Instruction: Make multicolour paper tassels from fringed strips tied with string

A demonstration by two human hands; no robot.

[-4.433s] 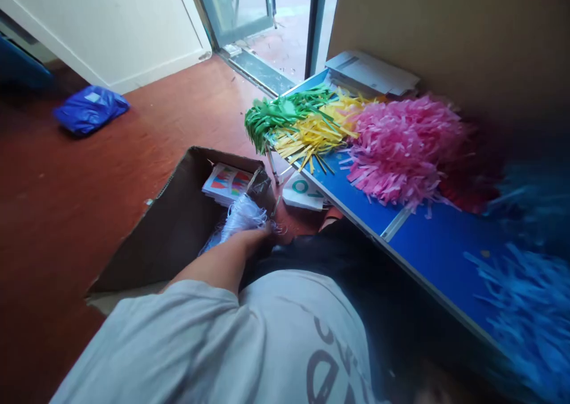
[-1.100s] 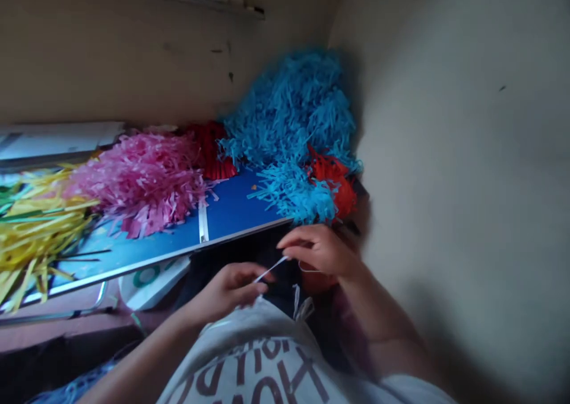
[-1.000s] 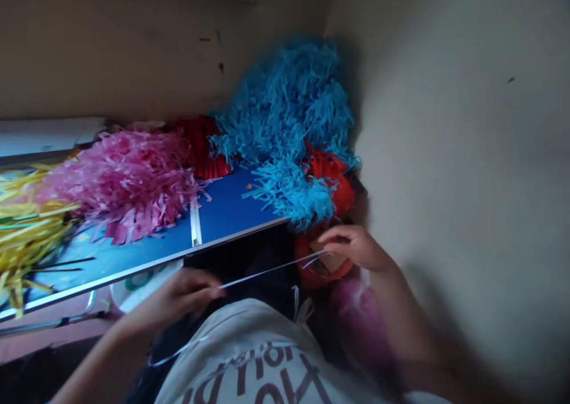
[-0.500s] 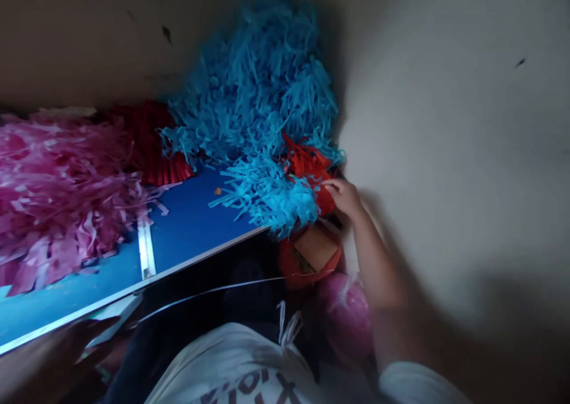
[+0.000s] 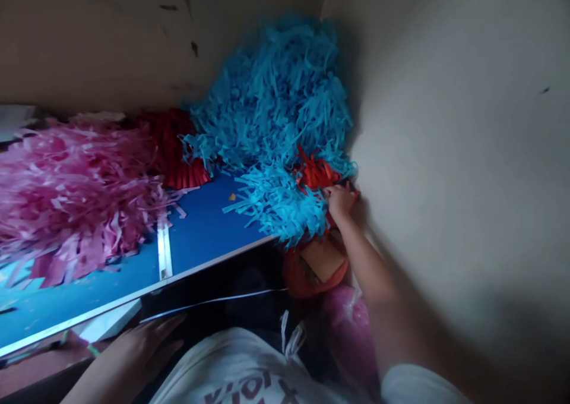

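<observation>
My right hand (image 5: 341, 202) reaches to the corner of the table, its fingers closed on red fringed paper (image 5: 315, 171). A small bunch of light blue fringed paper (image 5: 285, 205) lies right beside it, touching the fingers. Behind these rises a large heap of blue fringed paper (image 5: 276, 95) against the walls. My left hand (image 5: 149, 341) is low, under the table's front edge and near my lap. Its fingers are stretched out in dim light and nothing shows in them.
Pink fringed paper (image 5: 84, 196) covers the left of the blue table (image 5: 209, 214), with dark red pleated paper (image 5: 178, 154) behind. Below the right corner are a red container (image 5: 294, 276) holding brown cardboard (image 5: 324, 260), and a pink plastic bag (image 5: 351, 321). A wall (image 5: 445, 154) stands close on the right.
My right hand has moved further in over the red paper. My left hand has shifted right toward my lap, its fingers now spread. The view has turned slightly left.
</observation>
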